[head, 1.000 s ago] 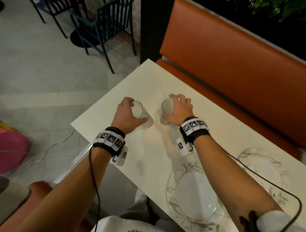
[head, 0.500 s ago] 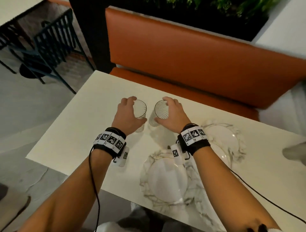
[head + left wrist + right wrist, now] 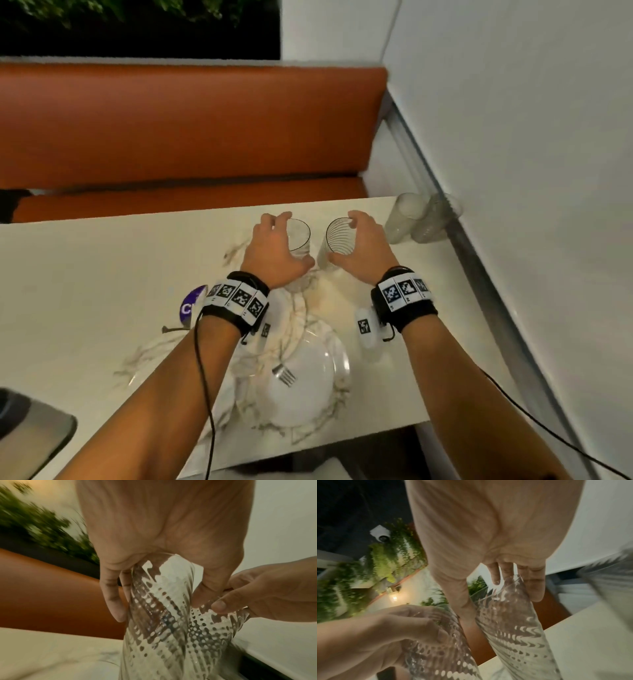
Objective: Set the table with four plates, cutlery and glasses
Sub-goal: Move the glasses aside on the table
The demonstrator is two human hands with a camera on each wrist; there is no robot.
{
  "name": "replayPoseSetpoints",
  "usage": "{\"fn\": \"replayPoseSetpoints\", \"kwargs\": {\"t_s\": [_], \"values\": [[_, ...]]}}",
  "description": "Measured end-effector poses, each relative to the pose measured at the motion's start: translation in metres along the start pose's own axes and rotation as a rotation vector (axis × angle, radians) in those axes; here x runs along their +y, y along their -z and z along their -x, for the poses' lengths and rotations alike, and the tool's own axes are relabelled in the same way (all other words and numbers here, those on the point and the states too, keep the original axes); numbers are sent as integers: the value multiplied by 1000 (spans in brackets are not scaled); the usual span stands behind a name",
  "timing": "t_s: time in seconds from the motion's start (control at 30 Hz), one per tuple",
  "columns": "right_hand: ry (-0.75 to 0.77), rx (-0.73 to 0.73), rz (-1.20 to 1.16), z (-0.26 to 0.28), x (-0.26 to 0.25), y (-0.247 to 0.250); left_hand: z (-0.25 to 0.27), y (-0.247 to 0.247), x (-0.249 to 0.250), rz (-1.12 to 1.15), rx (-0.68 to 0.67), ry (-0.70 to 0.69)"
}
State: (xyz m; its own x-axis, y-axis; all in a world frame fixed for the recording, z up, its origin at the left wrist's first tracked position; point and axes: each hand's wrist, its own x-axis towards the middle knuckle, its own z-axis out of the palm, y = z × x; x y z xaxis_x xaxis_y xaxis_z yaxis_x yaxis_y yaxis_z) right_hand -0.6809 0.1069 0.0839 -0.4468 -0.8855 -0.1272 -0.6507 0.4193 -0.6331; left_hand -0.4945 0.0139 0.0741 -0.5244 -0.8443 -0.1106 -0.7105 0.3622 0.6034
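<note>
My left hand grips a ribbed clear glass round its side, and my right hand grips a second ribbed glass. Both glasses are upright, side by side, near the table's far edge and over a marbled plate. The left wrist view shows the left glass between thumb and fingers. In the right wrist view the fingers wrap the right glass. Whether the glass bases touch the table is hidden. A nearer marbled plate carries a fork. Two more glasses stand by the wall.
An orange bench runs behind the white table, and a white wall closes the right side. A purple round thing lies by my left wrist. A dark object sits at the near left corner.
Both hands have carried their glasses from the table's left end to its right end near the wall. The view has swung right with them, bringing the plates, fork and two standing glasses into view.
</note>
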Motion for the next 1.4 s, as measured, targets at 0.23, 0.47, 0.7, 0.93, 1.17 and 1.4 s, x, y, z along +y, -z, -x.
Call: {"fn": "replayPoseSetpoints", "kwargs": {"t_s": [0.23,0.47,0.7,0.93,1.17,1.4], "values": [[-254,83,67,7,126,68,-28,-104,104,-19,-155,-73],[-340,136,84,-2,186,85,-51,-168,146,131,-208,-18],[-342,199,64,-20,214,106,-65,-202,168,204,-167,-13],[-319,221,97,-32,229,118,-71,-213,184,255,-153,15],[-306,248,75,-35,231,118,-72,-214,193,253,-147,8],[-307,225,114,-33,231,120,-75,-212,192,236,-171,-4]]}}
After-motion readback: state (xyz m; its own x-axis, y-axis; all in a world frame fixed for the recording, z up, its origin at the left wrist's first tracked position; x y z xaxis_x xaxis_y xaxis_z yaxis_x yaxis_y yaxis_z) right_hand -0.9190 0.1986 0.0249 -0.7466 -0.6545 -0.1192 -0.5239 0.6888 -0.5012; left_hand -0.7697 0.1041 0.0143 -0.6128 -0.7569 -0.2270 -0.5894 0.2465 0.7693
